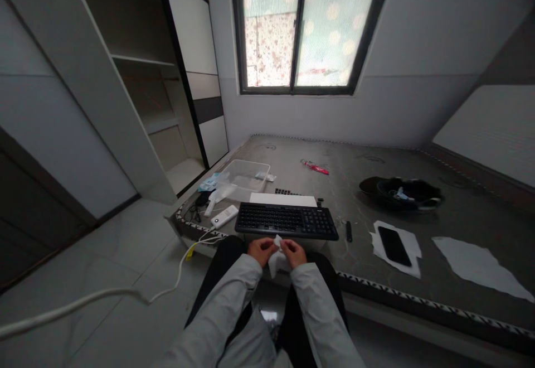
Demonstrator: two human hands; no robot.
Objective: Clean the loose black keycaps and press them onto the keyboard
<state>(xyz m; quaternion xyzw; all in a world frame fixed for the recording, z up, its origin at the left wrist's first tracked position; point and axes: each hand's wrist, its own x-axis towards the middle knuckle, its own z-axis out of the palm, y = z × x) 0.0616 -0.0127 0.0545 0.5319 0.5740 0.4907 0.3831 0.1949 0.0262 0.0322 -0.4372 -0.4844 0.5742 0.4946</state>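
Note:
My left hand (262, 250) and my right hand (294, 253) meet just in front of the keyboard, fingers pinched on a white tissue (276, 263). The tissue hangs down between them, with a small tip poking up above the fingers. The black keyboard (286, 220) lies across the near edge of the mattress, its back side by a white flat box or board (284, 198). Several small black keycaps (288, 191) lie in a row behind that. To the keyboard's right rests a short black stick-like object (348, 231).
On the left are a clear plastic bin (246, 175), a white power strip (224, 216) and a white cable (179, 270) trailing to the floor. A red packet (317, 168) lies farther back. Rightward are a dark cap (401, 194), a phone (394, 245) on white paper, and another sheet (480, 267).

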